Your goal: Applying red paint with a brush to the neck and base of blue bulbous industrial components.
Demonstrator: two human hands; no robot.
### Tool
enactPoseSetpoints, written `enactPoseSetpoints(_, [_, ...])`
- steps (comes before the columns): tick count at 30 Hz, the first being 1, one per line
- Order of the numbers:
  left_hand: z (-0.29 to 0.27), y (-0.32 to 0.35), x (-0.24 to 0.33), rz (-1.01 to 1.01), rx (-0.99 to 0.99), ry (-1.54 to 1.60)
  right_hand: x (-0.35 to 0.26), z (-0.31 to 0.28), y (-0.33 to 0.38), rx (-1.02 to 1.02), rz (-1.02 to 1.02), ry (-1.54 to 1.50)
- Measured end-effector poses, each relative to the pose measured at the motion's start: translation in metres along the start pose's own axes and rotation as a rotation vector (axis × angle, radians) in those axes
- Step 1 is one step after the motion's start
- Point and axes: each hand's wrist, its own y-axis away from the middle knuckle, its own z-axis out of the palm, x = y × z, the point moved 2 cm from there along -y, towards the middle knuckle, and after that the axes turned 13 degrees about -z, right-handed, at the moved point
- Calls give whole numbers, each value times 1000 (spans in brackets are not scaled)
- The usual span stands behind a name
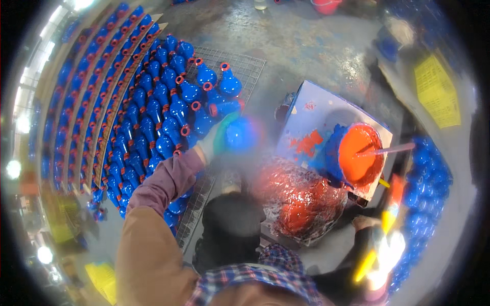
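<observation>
My left hand, in a pale glove with green on it, is closed around a glossy blue vase. The vase is blurred and its rounded end faces up toward me. Just beyond it, several like vases with red rims lie on a wire rack, one vase standing out at the far corner. At lower right my right hand is washed out by glare. It appears closed on a paintbrush with a yellow handle and red tip, which points away from me.
A pot of orange paint with a pink stick stands on a paint-spotted board. A red-smeared plastic-wrapped heap lies before it. More blue vases are at right, and wooden racks of vases at left.
</observation>
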Motion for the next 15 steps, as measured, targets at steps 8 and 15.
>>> enactPoseSetpoints(8, [-30,-171,106,210,536,-419,5,-5,-28,-142,285,-65])
enactPoseSetpoints(15, [-65,-286,184,326,929,-791,21,-3,-46,-132,33,152])
